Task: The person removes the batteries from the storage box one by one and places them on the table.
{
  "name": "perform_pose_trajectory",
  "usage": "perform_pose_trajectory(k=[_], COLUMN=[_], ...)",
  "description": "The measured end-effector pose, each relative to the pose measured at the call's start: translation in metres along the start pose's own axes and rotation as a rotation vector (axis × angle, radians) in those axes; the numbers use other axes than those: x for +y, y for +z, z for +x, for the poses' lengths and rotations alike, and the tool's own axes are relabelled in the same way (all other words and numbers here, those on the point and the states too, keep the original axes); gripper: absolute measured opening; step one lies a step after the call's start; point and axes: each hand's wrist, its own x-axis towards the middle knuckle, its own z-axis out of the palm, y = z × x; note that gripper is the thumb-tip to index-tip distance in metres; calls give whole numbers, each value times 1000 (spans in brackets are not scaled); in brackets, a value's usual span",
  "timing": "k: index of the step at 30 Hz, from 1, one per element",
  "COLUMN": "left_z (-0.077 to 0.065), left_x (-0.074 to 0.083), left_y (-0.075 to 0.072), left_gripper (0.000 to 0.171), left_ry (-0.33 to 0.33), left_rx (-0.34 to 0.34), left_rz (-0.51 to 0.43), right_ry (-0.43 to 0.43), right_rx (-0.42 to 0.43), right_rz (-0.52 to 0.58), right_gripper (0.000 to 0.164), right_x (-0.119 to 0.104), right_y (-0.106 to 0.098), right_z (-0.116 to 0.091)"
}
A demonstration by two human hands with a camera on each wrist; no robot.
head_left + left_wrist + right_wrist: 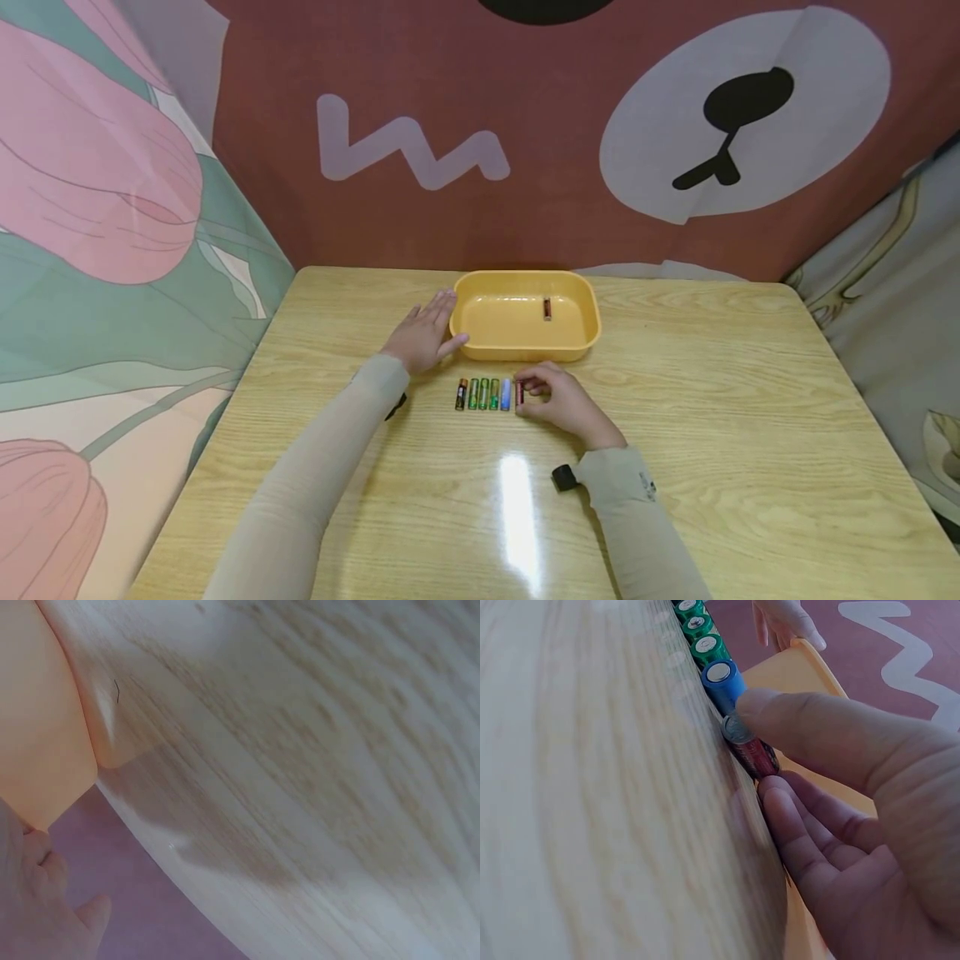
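My right hand (558, 404) is at the right end of a row of batteries on the table. Its thumb and fingertips pinch a dark red battery (751, 750), thumb near one end, fingers at the other. Left of it lies a blue battery (506, 394), then three green batteries (483, 393) and a black battery with an orange end (461, 396). With straight fingers, my left hand (422, 335) rests on the left rim of a yellow plastic basin (525, 353). One dark reddish battery (547, 309) lies inside the basin, right of its middle.
The light wooden table (735, 417) ends at the back against a reddish-brown printed cloth (420, 225). Flowered cloth (112, 333) hangs along the left side, more cloth on the right. A bright light reflection crosses the tabletop in front of the batteries.
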Motion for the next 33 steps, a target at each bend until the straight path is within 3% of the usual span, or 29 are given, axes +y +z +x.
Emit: perform_pose_trajectory(k=[11,21,25,33], left_z=[-1,1,1,0], left_x=[0,-3,-3,-1], left_y=[0,3,3,0], left_gripper=[87,88,88,87], left_ry=[-7,-1,1,-2], left_rx=[-5,7,13,1], left_rz=[1,-1,-3,-4], right_ry=[-18,-74,-80,-29], right_rx=[4,49,119,379], right_rz=[-2,-56,5,229], right_gripper=[41,27,25,27], right_x=[-5,-23,-29,-31], right_y=[-4,-18,-24,-32], right_z=[-1,-6,-8,-4])
